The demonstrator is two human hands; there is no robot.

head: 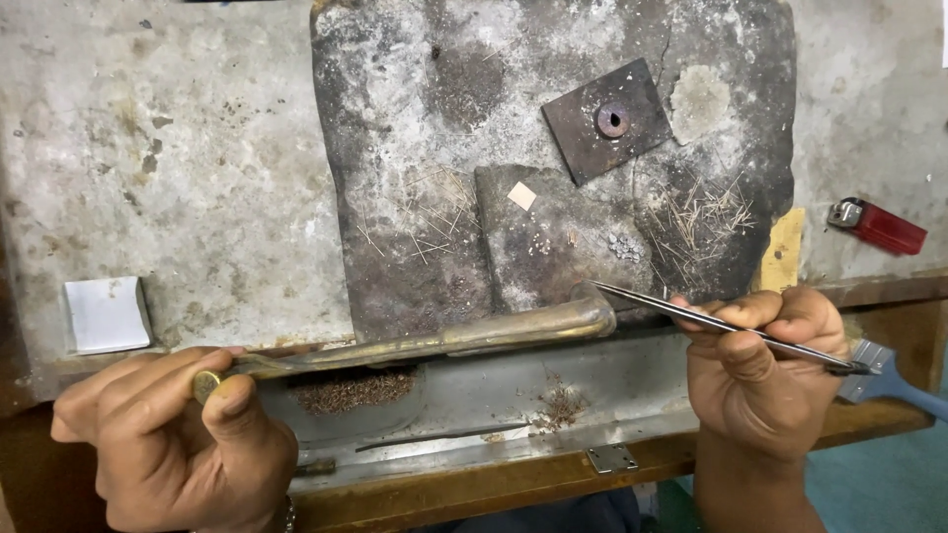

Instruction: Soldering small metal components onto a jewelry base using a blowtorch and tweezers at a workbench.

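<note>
My left hand (pixel 173 434) grips the near end of a long brass torch pipe (pixel 444 339) whose bent tip lies just in front of a dark soldering slab (pixel 553 247). My right hand (pixel 765 365) pinches thin metal tweezers (pixel 691 316), points aimed left toward the pipe's tip. On the slab sit a small pale square piece (pixel 521 195) and tiny silvery grains (pixel 624 245). Behind it a dark square plate (pixel 604 120) carries a small ring.
A large charred board (pixel 395 197) with scattered thin wire bits covers the worn bench. A red lighter (pixel 879 226) lies at the right, a white pad (pixel 107 314) at the left, and a blue-handled brush (pixel 894 380) sits behind my right hand. A metal trough (pixel 474 415) runs below.
</note>
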